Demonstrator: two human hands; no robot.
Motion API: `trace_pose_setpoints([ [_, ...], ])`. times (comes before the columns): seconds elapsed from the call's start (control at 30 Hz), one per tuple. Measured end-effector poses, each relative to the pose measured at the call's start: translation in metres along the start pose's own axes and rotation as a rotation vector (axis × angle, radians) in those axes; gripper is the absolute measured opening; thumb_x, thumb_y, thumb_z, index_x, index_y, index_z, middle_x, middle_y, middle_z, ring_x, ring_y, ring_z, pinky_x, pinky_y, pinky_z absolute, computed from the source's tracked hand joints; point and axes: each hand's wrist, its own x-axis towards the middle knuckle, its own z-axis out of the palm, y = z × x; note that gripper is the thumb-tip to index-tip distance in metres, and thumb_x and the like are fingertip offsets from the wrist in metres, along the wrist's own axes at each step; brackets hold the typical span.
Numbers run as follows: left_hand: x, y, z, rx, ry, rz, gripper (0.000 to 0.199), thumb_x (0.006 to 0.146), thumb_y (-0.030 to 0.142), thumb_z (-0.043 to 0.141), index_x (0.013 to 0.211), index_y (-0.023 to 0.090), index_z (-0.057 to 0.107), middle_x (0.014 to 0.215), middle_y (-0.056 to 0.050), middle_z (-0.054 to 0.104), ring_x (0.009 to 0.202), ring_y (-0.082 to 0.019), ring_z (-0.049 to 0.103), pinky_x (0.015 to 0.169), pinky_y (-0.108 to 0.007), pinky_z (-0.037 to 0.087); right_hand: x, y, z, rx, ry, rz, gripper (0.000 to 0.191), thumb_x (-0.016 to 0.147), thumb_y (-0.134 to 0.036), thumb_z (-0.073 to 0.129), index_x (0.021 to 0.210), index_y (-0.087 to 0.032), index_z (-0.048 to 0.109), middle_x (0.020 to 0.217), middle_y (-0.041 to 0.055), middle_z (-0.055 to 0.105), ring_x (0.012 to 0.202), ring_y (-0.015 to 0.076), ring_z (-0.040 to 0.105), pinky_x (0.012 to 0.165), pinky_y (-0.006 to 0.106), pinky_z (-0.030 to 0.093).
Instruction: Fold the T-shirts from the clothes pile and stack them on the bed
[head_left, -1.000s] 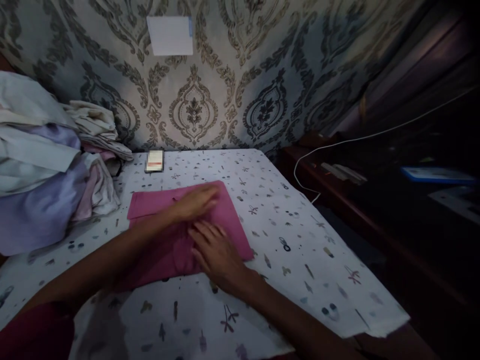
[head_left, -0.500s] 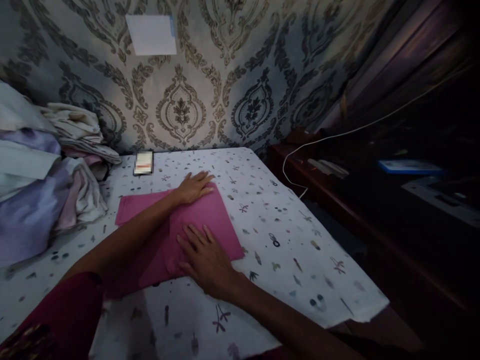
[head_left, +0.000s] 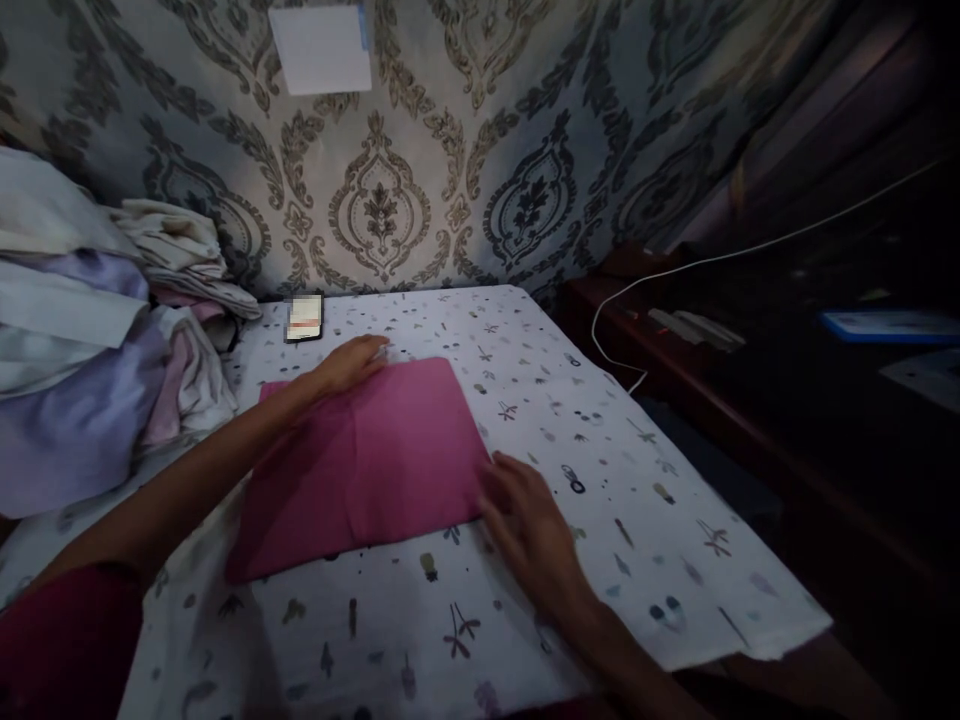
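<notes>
A folded pink cloth [head_left: 390,450] lies flat on the white patterned sheet [head_left: 570,560], with a crease running down its middle. Along the cloth's far edge rests my left hand [head_left: 352,365], fingers stretched out and palm down. My right hand [head_left: 529,520] is at the cloth's near right corner, its fingers extended and slightly apart, somewhat blurred. The fingertips appear to touch or nearly touch that edge. I see nothing gripped in either hand.
A heap of clothes [head_left: 82,350] lies at the left. Beyond the cloth is a phone [head_left: 304,318] near the patterned wall [head_left: 442,150]. To the right, a white cable [head_left: 675,270] crosses a dark red wooden surface [head_left: 637,385] with a blue-edged object [head_left: 889,327] on it.
My right hand has moved off the top of the cloth to its right edge. My left hand has slid left to the far edge. The view has shifted slightly.
</notes>
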Motion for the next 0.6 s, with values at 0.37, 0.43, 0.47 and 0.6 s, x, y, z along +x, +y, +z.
trace_pose_setpoints([
  [0.37, 0.099, 0.062, 0.008, -0.093, -0.436, 0.229, 0.057, 0.074, 0.017, 0.056, 0.128, 0.031, 0.066, 0.108, -0.002, 0.075, 0.092, -0.021, 0.065, 0.082, -0.029, 0.048, 0.022, 0.011, -0.001, -0.206, -0.133, 0.225, 0.035, 0.091, -0.051, 0.058, 0.071, -0.023, 0.054, 0.074, 0.0047, 0.058, 0.076, 0.0239, 0.057, 0.069, 0.039, 0.048],
  [0.43, 0.103, 0.058, 0.007, -0.103, -0.47, 0.211, 0.063, 0.073, 0.017, 0.057, 0.134, 0.029, 0.062, 0.092, -0.002, 0.076, 0.078, -0.02, 0.064, 0.077, -0.03, 0.048, 0.021, 0.011, -0.002, -0.194, -0.16, 0.236, 0.033, 0.09, -0.049, 0.06, 0.071, -0.022, 0.054, 0.075, 0.0047, 0.058, 0.077, 0.0243, 0.057, 0.069, 0.039, 0.047],
  [0.47, 0.103, 0.055, 0.006, -0.111, -0.463, 0.19, 0.065, 0.073, 0.018, 0.058, 0.137, 0.028, 0.059, 0.086, -0.002, 0.075, 0.074, -0.02, 0.064, 0.075, -0.03, 0.048, 0.021, 0.011, -0.003, -0.174, -0.168, 0.234, 0.031, 0.09, -0.048, 0.06, 0.074, -0.022, 0.056, 0.077, 0.0051, 0.059, 0.079, 0.0248, 0.058, 0.07, 0.039, 0.048],
  [0.6, 0.093, 0.037, 0.002, -0.123, -0.329, 0.083, 0.053, 0.072, 0.023, 0.062, 0.124, 0.022, 0.065, 0.09, -0.006, 0.074, 0.079, -0.021, 0.062, 0.076, -0.031, 0.045, 0.014, 0.011, -0.004, -0.073, -0.071, 0.162, 0.032, 0.094, -0.045, 0.058, 0.116, -0.021, 0.059, 0.101, 0.0095, 0.064, 0.093, 0.0265, 0.061, 0.076, 0.042, 0.053],
])
